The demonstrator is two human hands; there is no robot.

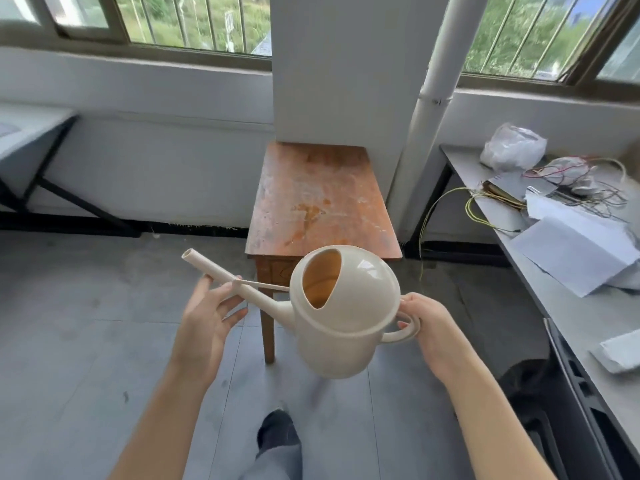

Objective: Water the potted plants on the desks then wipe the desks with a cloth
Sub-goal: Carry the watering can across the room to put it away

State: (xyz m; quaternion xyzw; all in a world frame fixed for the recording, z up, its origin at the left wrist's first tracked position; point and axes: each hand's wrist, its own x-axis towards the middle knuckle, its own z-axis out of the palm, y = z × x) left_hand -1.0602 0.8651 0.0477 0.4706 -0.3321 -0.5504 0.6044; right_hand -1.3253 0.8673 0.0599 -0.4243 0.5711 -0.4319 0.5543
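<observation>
One watering can (346, 317), cream and glossy, hangs in the air between my hands, near me and in front of a small brown wooden tabletop (322, 199); its domed top has one oval opening, and I cannot tell whether water lies inside; one long thin spout (221, 271) points left and up, joined to the body by one thin strut. My right hand (429, 327) curls round the loop handle (398, 336); my left hand (207, 317), fingers straight, touches the spout from below; the two are well apart. Three tabletops show; the grey tabletop (588, 323) at right carries one plastic bag (512, 150), tangled wires (561, 174) and white papers (571, 251); a pale tabletop (31, 123) stands far left.
</observation>
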